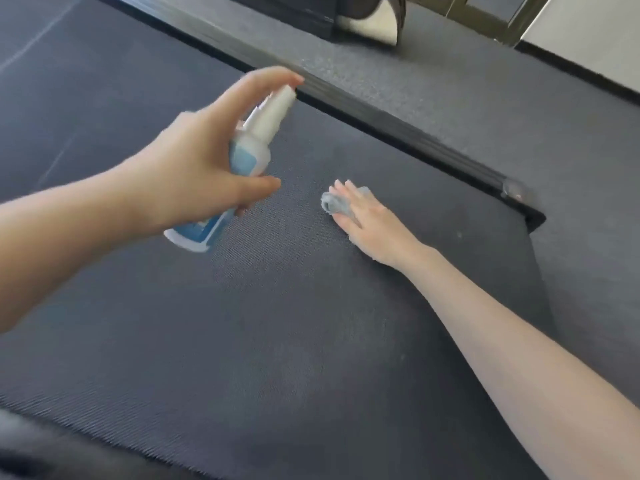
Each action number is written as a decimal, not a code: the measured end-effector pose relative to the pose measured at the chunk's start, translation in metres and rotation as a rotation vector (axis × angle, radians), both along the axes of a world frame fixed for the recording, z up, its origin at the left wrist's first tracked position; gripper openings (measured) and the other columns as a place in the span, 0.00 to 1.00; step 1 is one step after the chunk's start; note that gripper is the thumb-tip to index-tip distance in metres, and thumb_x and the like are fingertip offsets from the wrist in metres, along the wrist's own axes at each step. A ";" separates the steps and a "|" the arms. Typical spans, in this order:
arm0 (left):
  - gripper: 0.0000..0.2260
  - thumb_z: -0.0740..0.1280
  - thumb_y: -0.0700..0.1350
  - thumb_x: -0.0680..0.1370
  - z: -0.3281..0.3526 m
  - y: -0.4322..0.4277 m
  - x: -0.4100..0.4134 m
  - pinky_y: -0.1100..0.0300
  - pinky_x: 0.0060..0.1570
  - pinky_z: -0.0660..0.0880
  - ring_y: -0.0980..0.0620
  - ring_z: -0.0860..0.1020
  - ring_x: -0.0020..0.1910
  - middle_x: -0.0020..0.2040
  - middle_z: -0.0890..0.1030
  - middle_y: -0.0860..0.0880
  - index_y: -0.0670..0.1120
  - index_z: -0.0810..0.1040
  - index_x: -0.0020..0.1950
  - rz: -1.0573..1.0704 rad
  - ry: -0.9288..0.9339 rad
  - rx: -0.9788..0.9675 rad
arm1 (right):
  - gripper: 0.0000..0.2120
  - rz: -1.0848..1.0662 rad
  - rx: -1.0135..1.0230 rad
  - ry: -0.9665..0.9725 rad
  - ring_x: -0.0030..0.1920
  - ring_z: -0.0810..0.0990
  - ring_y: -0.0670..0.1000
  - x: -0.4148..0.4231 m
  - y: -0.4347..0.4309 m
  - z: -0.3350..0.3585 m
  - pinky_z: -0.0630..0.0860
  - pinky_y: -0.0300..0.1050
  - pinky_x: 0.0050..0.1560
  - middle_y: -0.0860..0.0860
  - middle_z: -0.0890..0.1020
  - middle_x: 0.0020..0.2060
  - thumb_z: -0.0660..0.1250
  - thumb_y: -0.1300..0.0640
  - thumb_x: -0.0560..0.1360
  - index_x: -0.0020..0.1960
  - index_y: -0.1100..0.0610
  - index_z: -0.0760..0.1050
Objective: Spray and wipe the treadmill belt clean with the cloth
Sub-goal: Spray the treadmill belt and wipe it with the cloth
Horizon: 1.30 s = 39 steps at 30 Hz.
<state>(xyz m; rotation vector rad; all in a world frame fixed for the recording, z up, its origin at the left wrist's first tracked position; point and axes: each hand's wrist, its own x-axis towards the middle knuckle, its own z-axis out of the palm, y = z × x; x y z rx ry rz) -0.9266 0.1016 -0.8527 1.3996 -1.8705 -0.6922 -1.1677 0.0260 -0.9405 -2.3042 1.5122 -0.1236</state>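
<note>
Dark treadmill belt (pixel 311 341) beneath two bare hands.
Left hand (pixel 194 161) grips the spray bottle (pixel 247 157) above the belt, fingers curled round it; right hand (pixel 370 220) presses, fingers straight, on the crumpled grey cloth (pixel 334 202) mid-belt.

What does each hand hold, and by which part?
The left hand grips the spray bottle around its body, forefinger over the white nozzle. The right hand holds nothing; its straight fingers press the grey cloth onto the belt.

Far off, a dark machine base (pixel 301 15) with a shiny panel (pixel 374 24) sits on speckled grey floor (pixel 450 81), white wall (pixel 588 26) far right.
</note>
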 end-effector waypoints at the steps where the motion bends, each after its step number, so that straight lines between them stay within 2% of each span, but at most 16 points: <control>1: 0.36 0.72 0.38 0.72 0.002 0.002 0.002 0.47 0.43 0.81 0.49 0.81 0.30 0.38 0.79 0.50 0.69 0.61 0.68 -0.008 -0.005 -0.005 | 0.25 0.052 0.000 -0.016 0.72 0.43 0.37 0.006 0.015 -0.001 0.40 0.32 0.67 0.45 0.51 0.76 0.52 0.49 0.82 0.77 0.52 0.50; 3: 0.36 0.72 0.38 0.72 0.006 0.005 0.006 0.45 0.42 0.81 0.46 0.81 0.31 0.40 0.80 0.47 0.68 0.61 0.69 -0.015 -0.004 -0.009 | 0.25 0.182 -0.031 -0.051 0.73 0.42 0.37 0.018 0.045 -0.005 0.38 0.41 0.74 0.45 0.54 0.76 0.53 0.50 0.82 0.76 0.53 0.53; 5: 0.36 0.71 0.39 0.72 0.008 0.007 0.009 0.44 0.42 0.81 0.44 0.81 0.33 0.41 0.80 0.43 0.68 0.61 0.69 -0.037 -0.005 -0.013 | 0.24 0.317 -0.061 -0.054 0.76 0.46 0.42 0.028 0.081 -0.010 0.44 0.47 0.76 0.47 0.57 0.76 0.54 0.50 0.82 0.76 0.56 0.56; 9: 0.35 0.71 0.40 0.72 0.012 0.009 0.013 0.45 0.43 0.80 0.46 0.81 0.32 0.41 0.81 0.42 0.69 0.61 0.68 -0.103 -0.018 -0.018 | 0.24 0.502 -0.163 -0.007 0.76 0.51 0.48 0.041 0.163 -0.012 0.48 0.51 0.76 0.51 0.62 0.74 0.56 0.50 0.82 0.74 0.58 0.61; 11: 0.35 0.71 0.41 0.72 0.011 0.006 0.017 0.46 0.44 0.80 0.46 0.81 0.33 0.39 0.81 0.42 0.69 0.60 0.68 -0.129 -0.032 -0.008 | 0.23 0.525 -0.166 0.029 0.76 0.52 0.48 0.037 0.188 -0.014 0.51 0.51 0.75 0.50 0.62 0.74 0.56 0.49 0.82 0.74 0.57 0.61; 16: 0.35 0.70 0.41 0.72 0.007 0.000 0.019 0.46 0.43 0.80 0.46 0.80 0.34 0.39 0.81 0.41 0.68 0.60 0.69 -0.213 0.024 -0.004 | 0.23 0.388 -0.170 0.126 0.76 0.53 0.47 0.023 0.202 -0.012 0.55 0.51 0.74 0.48 0.61 0.74 0.53 0.48 0.82 0.74 0.56 0.61; 21: 0.35 0.70 0.40 0.72 0.011 -0.006 0.008 0.52 0.44 0.81 0.49 0.79 0.33 0.40 0.80 0.41 0.68 0.60 0.70 -0.315 0.106 -0.004 | 0.25 0.112 -0.139 0.168 0.76 0.49 0.43 0.012 0.194 -0.012 0.48 0.44 0.75 0.45 0.58 0.75 0.49 0.45 0.82 0.75 0.54 0.58; 24: 0.34 0.69 0.38 0.72 0.018 -0.009 0.001 0.61 0.39 0.80 0.51 0.80 0.31 0.44 0.80 0.45 0.66 0.61 0.70 -0.387 0.169 0.006 | 0.28 -0.180 -0.057 0.135 0.74 0.43 0.37 -0.005 0.179 -0.011 0.43 0.42 0.75 0.40 0.52 0.74 0.44 0.41 0.79 0.76 0.51 0.54; 26: 0.34 0.69 0.37 0.73 0.023 -0.012 -0.003 0.71 0.35 0.76 0.50 0.81 0.33 0.45 0.79 0.47 0.66 0.61 0.70 -0.413 0.183 -0.003 | 0.25 -0.297 -0.030 0.155 0.73 0.40 0.35 -0.012 0.171 -0.011 0.41 0.44 0.75 0.36 0.49 0.72 0.47 0.46 0.81 0.77 0.51 0.52; 28: 0.35 0.69 0.36 0.73 0.028 -0.011 -0.008 0.72 0.37 0.76 0.48 0.81 0.33 0.41 0.78 0.51 0.65 0.61 0.70 -0.427 0.205 0.007 | 0.25 -0.347 -0.037 0.127 0.70 0.37 0.31 -0.012 0.169 -0.012 0.37 0.41 0.74 0.34 0.50 0.70 0.50 0.50 0.82 0.77 0.50 0.49; 30: 0.35 0.68 0.35 0.73 0.030 -0.012 -0.011 0.67 0.38 0.79 0.48 0.81 0.30 0.37 0.77 0.52 0.64 0.61 0.71 -0.435 0.229 0.013 | 0.26 -0.325 -0.083 0.080 0.71 0.39 0.33 -0.010 0.170 -0.014 0.38 0.42 0.75 0.35 0.51 0.71 0.53 0.51 0.82 0.77 0.46 0.47; 34: 0.35 0.68 0.35 0.72 0.024 -0.008 -0.020 0.68 0.35 0.77 0.48 0.80 0.28 0.39 0.77 0.50 0.63 0.62 0.71 -0.439 0.205 -0.035 | 0.29 -0.157 -0.187 0.062 0.76 0.44 0.43 -0.020 0.177 -0.019 0.40 0.47 0.76 0.42 0.51 0.76 0.55 0.47 0.79 0.76 0.43 0.46; 39: 0.35 0.69 0.35 0.72 0.016 0.007 -0.032 0.68 0.35 0.77 0.51 0.79 0.27 0.41 0.74 0.61 0.63 0.62 0.71 -0.402 0.188 -0.033 | 0.25 0.033 -0.212 0.120 0.77 0.46 0.48 -0.027 0.184 -0.020 0.41 0.51 0.75 0.46 0.55 0.76 0.51 0.46 0.80 0.76 0.44 0.52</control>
